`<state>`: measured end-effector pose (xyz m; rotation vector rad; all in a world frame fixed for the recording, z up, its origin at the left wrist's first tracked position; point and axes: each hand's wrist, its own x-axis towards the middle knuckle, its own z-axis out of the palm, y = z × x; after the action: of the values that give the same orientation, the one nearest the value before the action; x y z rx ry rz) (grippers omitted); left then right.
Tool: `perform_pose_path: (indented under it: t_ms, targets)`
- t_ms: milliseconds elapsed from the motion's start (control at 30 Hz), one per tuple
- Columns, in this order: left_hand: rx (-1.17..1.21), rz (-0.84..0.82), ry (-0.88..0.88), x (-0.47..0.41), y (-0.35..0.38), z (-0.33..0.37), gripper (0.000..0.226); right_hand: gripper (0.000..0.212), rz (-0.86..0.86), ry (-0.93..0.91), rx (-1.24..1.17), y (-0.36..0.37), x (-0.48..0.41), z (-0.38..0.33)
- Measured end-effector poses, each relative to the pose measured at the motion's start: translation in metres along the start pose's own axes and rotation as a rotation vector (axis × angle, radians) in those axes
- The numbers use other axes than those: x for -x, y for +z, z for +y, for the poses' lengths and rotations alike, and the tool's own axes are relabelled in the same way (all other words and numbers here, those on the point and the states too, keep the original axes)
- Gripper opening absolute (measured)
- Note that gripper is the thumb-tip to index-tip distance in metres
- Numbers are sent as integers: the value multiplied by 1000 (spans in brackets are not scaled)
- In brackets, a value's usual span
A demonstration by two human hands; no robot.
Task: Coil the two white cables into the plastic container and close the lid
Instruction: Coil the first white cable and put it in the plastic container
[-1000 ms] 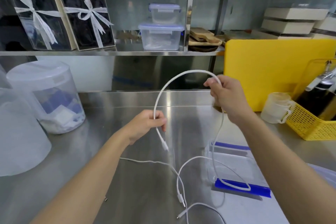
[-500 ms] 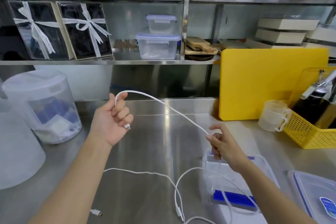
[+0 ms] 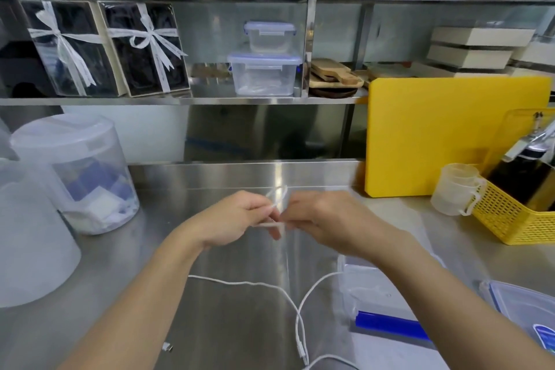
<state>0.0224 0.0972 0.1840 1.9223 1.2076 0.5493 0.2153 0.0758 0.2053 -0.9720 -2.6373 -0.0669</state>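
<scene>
My left hand and my right hand meet above the middle of the steel counter, both pinching a blurred loop of one white cable. Its free length runs down toward the clear plastic container with blue latches, which stands open under my right forearm. A second white cable lies loose on the counter below my arms, with a plug end near my left forearm. The container's lid lies flat at the lower right.
A round translucent tub and a white bucket stand at the left. A yellow cutting board, a small clear cup and a yellow basket with a dark bottle sit at the right. Shelves above hold boxes.
My hands were apart with the cable stretched between them; now they have come together at the centre, gathering the cable into a small loop. The camera has tilted slightly.
</scene>
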Motion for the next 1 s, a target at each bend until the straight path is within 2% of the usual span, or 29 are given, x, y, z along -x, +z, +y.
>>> perform_pose_path:
  t_ms: [100, 167, 233, 300, 333, 400, 433, 500, 567, 700, 800, 1000]
  targets:
    - [245, -92, 41, 9, 4, 6, 32, 26, 92, 133, -72, -10, -1, -1]
    - [500, -116, 79, 16, 4, 10, 31, 34, 35, 256, -289, -12, -1, 1]
    - [646, -144, 104, 20, 6, 10, 30, 27, -58, 329, -582, -13, 1, 2]
    - [724, -210, 91, 21, 8, 7, 27, 22, -61, 323, -721, -13, 6, 3]
    - [774, -283, 78, 22, 8, 5, 27, 25, -42, 316, -733, -12, 8, 4]
    - [898, -424, 25, 24, 8, 8, 44, 28, -27, 302, -756, -11, 10, 5]
    - [945, -435, -22, 23, 8, 11, 50, 29, -42, 296, -755, -11, 10, 5]
    - [927, -321, -102, 21, 10, 17, 57, 31, -88, 297, -706, -11, 9, 5]
    - [888, -218, -97, 18, 14, 21, 52, 32, -99, 305, -664, -10, 8, 5]
    - [965, -212, -37, 16, 23, 25, 37, 31, 42, 320, -694, -11, 10, 5]
    - [1105, -252, 13, 16, 30, 24, 29, 29, 177, 375, -746, -11, 10, 7]
    - [1277, -345, 137, 22, 29, 18, 20, 16, 255, 421, -722, -2, 15, 19]
